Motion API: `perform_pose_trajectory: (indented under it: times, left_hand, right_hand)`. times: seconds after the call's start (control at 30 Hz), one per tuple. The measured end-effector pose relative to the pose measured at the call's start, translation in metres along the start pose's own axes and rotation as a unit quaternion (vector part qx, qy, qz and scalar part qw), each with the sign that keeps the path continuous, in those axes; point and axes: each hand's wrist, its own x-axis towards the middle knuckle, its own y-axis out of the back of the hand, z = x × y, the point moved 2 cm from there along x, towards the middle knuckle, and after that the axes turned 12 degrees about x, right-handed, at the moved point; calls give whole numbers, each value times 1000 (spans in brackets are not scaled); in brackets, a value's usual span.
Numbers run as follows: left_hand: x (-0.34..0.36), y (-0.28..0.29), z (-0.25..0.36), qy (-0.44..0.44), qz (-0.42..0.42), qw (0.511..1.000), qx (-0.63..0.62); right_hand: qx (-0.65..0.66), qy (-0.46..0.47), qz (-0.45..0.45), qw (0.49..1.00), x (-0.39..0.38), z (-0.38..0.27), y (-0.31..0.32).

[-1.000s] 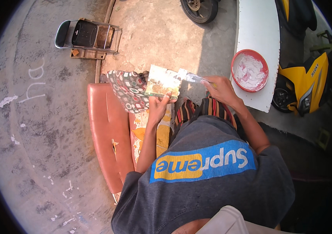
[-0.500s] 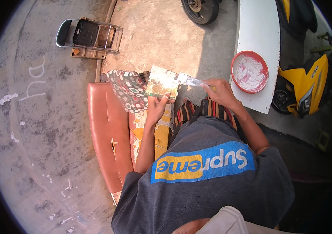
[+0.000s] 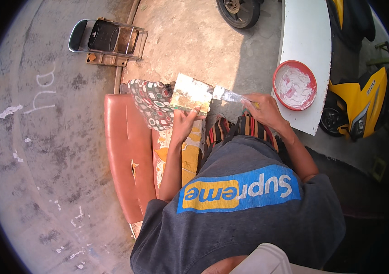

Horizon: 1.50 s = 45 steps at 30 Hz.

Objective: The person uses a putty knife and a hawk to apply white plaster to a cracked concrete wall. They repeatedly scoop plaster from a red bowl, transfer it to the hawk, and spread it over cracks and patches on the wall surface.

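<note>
A square, light-coloured block [image 3: 191, 94] with brown stains and a greenish near edge is gripped at that edge by my left hand [image 3: 185, 121]. The thumb lies on its upper face; most of the fingers are hidden underneath. My right hand [image 3: 265, 111] is closed round the handle of a putty knife [image 3: 227, 95]. Its metal blade points left, with the tip at or very near the block's right edge; I cannot tell whether they touch. To the right, a red bowl [image 3: 314, 97] of whitish-pink paste sits on a white board.
A brown padded seat [image 3: 128, 150], torn in the middle, lies to my left. Patterned cloth [image 3: 151, 102] is beyond it. The white board [image 3: 305, 32] runs along the right, beside a yellow motorcycle [image 3: 368, 102]. A folding chair [image 3: 103, 36] stands far left, and a wheel [image 3: 238, 11] far ahead.
My right hand and the putty knife have shifted slightly right, so the blade overlaps the block less. The left hand keeps its hold. The whole view has moved a little.
</note>
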Motion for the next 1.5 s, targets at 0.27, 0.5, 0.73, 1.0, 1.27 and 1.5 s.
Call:
perform_pose_trajectory:
  times: [0.27, 0.5, 0.73, 1.0, 1.27, 1.5]
  left_hand:
    - [0, -8, 4, -26, -18, 999, -11]
    - [3, -7, 3, -33, 16, 998, -54]
    - [4, -3, 2, -36, 9, 999, -7]
    - [0, -14, 5, -1, 33, 998, -50]
    - [0, -8, -2, 24, 59, 996, -61]
    - [3, -12, -27, -40, -10, 998, -42]
  right_hand:
    - [-28, 23, -22, 999, 13, -25, -13]
    - [-19, 23, 3, 1000, 0, -12, -3]
    - [-26, 16, -11, 999, 3, -8, -4]
    - [-25, 40, 5, 999, 11, -29, -10]
    - [-25, -10, 4, 1000, 5, -7, 1]
    - [-6, 11, 26, 1000, 18, -21, -8]
